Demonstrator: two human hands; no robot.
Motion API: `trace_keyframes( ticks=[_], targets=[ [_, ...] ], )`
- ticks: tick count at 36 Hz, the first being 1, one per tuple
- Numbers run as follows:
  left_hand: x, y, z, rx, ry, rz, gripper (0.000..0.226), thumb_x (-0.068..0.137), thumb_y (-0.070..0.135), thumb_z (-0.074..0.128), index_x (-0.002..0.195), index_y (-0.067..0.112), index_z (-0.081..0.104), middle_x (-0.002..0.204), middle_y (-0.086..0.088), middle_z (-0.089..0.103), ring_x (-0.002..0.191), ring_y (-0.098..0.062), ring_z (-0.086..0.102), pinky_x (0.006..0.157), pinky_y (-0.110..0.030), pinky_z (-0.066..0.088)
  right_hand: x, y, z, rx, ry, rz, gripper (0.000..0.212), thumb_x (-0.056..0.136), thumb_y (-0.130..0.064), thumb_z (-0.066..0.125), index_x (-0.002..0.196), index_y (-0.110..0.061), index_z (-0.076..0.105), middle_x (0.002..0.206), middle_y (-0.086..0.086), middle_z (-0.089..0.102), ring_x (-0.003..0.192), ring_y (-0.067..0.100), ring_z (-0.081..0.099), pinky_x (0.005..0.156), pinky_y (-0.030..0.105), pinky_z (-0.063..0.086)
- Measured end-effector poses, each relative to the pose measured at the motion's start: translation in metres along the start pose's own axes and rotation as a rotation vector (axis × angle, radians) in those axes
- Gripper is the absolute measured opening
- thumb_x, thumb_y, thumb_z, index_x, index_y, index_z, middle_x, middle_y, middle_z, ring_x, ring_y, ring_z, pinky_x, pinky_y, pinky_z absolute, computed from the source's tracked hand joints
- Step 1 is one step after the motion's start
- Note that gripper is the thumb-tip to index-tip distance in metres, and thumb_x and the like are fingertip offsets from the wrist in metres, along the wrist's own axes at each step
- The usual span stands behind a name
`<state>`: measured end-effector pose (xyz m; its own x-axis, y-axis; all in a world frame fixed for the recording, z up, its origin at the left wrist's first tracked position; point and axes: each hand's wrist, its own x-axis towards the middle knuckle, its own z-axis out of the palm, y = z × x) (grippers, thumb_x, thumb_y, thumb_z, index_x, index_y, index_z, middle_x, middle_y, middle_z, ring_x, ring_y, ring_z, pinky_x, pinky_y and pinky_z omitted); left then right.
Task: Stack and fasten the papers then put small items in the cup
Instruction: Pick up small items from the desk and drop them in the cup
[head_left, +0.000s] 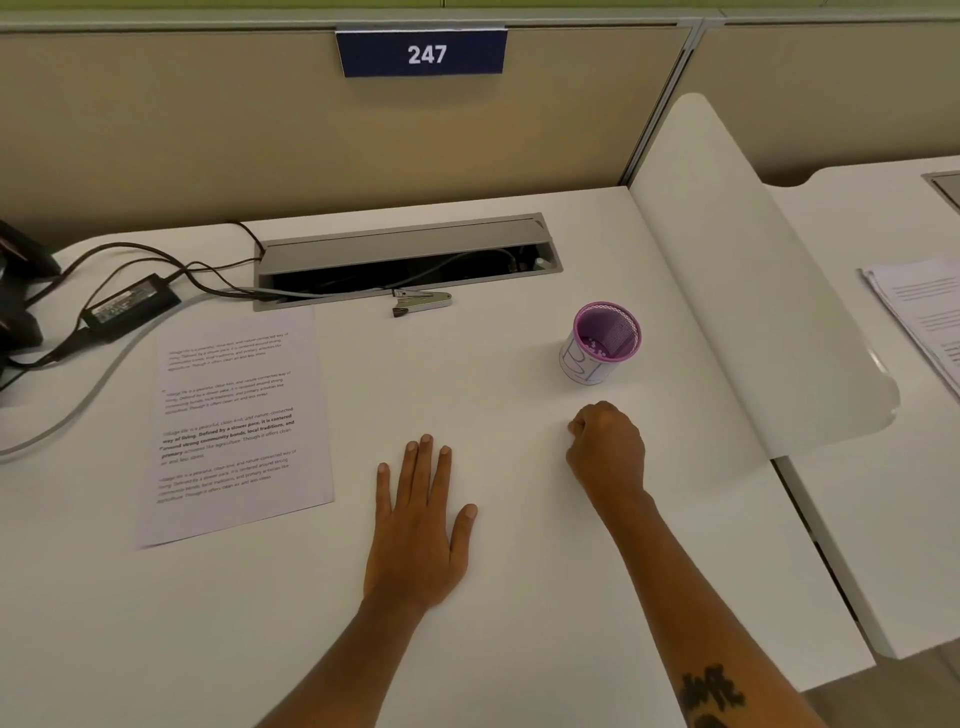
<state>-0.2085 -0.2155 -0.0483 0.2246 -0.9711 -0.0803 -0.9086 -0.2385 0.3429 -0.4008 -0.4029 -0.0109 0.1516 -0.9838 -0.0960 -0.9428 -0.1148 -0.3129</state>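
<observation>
Centrally, the left hand lies flat, palm down, on the white bench, its grip spread apart and holding nothing. The right hand rests to its right as a closed fist; whether anything lies inside cannot be told. Just beyond the fist, apart from it, stands the purple mesh cup, upright, with small pale items on its bottom. The papers lie as one printed stack at the left, slightly tilted. A stapler lies at the far middle, touching the near edge of the open cable tray. A power adapter and cables sit at far left. A sign reads 247.
</observation>
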Motion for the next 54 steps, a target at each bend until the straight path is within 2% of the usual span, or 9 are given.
trace_keyframes(
  ticks=[10, 13, 18, 25, 29, 35, 43, 48, 54],
  targets=[
    [0.0, 0.0, 0.0, 0.014, -0.002, 0.001, 0.075, 0.11, 0.054, 0.029, 0.172, 0.019, 0.005, 0.181, -0.006, -0.003, 0.168, -0.022, -0.005, 0.135, -0.059, 0.01, -0.006, -0.013, 0.001, -0.161, -0.105, 0.002, 0.026, 0.088, -0.003, 0.063, 0.112, -0.004, 0.057, 0.108, 0.011, 0.06, 0.096, 0.028, 0.058, 0.068, 0.032, 0.041],
    [-0.001, 0.0, 0.0, 0.016, -0.002, 0.003, 0.075, 0.11, 0.053, 0.03, 0.172, 0.018, 0.006, 0.181, -0.006, -0.004, 0.168, -0.022, -0.006, 0.135, -0.059, 0.01, -0.006, -0.008, 0.005, -0.151, -0.104, -0.02, 0.025, 0.089, -0.002, 0.061, 0.113, -0.004, 0.054, 0.109, 0.011, 0.057, 0.095, 0.027, 0.056, 0.069, 0.034, 0.046],
    [-0.001, 0.0, 0.001, 0.019, 0.006, 0.003, 0.075, 0.11, 0.053, 0.03, 0.172, 0.018, 0.006, 0.181, -0.006, -0.004, 0.168, -0.023, -0.005, 0.135, -0.059, 0.01, 0.0, -0.003, -0.009, -0.013, -0.133, -0.029, 0.014, 0.088, 0.005, 0.057, 0.099, -0.004, 0.055, 0.097, 0.01, 0.055, 0.087, 0.027, 0.053, 0.073, 0.034, 0.046],
    [-0.001, -0.001, 0.002, 0.033, -0.002, 0.002, 0.074, 0.111, 0.054, 0.027, 0.172, 0.019, 0.003, 0.181, -0.005, -0.006, 0.168, -0.022, -0.007, 0.135, -0.058, 0.008, 0.031, -0.016, -0.083, 0.211, 0.009, -0.008, 0.028, 0.084, 0.012, 0.05, 0.072, -0.013, 0.046, 0.068, -0.003, 0.046, 0.064, 0.023, 0.044, 0.051, 0.026, 0.029],
    [-0.001, -0.001, 0.002, 0.035, -0.006, 0.0, 0.074, 0.11, 0.054, 0.026, 0.172, 0.019, 0.003, 0.181, -0.005, -0.007, 0.168, -0.022, -0.007, 0.135, -0.058, 0.008, 0.058, -0.025, -0.114, 0.201, 0.089, -0.031, 0.01, 0.092, 0.006, 0.052, 0.088, 0.004, 0.061, 0.085, 0.008, 0.059, 0.08, 0.028, 0.053, 0.066, 0.033, 0.041],
    [0.0, -0.002, 0.003, 0.035, -0.008, 0.0, 0.074, 0.11, 0.054, 0.027, 0.172, 0.019, 0.005, 0.181, -0.005, -0.005, 0.168, -0.022, -0.006, 0.134, -0.059, 0.01, 0.087, -0.026, -0.122, 0.184, 0.086, -0.039, 0.015, 0.093, 0.004, 0.057, 0.09, -0.01, 0.062, 0.102, 0.013, 0.069, 0.093, 0.028, 0.061, 0.074, 0.034, 0.046],
    [0.0, -0.001, 0.003, 0.028, -0.007, 0.002, 0.074, 0.11, 0.055, 0.025, 0.172, 0.019, 0.003, 0.181, -0.005, -0.005, 0.168, -0.022, -0.006, 0.135, -0.059, 0.009, 0.093, -0.022, -0.117, 0.153, 0.088, -0.022, 0.016, 0.092, 0.0, 0.06, 0.092, -0.003, 0.076, 0.097, 0.015, 0.076, 0.091, 0.031, 0.069, 0.076, 0.038, 0.057],
    [-0.001, -0.001, 0.002, 0.029, -0.006, -0.001, 0.074, 0.11, 0.055, 0.025, 0.172, 0.02, 0.004, 0.181, -0.005, -0.005, 0.168, -0.021, -0.006, 0.135, -0.058, 0.009, 0.092, -0.02, -0.116, 0.171, 0.102, -0.009, 0.012, 0.093, -0.002, 0.064, 0.096, -0.005, 0.076, 0.101, 0.013, 0.076, 0.087, 0.024, 0.064, 0.074, 0.03, 0.049],
    [-0.001, -0.001, 0.001, 0.032, -0.014, 0.001, 0.074, 0.11, 0.056, 0.022, 0.172, 0.02, 0.003, 0.181, -0.004, -0.006, 0.168, -0.021, -0.006, 0.135, -0.058, 0.009, 0.09, -0.018, -0.121, 0.194, 0.124, -0.015, 0.016, 0.086, 0.003, 0.062, 0.086, -0.007, 0.075, 0.094, 0.01, 0.077, 0.089, 0.03, 0.071, 0.078, 0.04, 0.061]
  ],
)
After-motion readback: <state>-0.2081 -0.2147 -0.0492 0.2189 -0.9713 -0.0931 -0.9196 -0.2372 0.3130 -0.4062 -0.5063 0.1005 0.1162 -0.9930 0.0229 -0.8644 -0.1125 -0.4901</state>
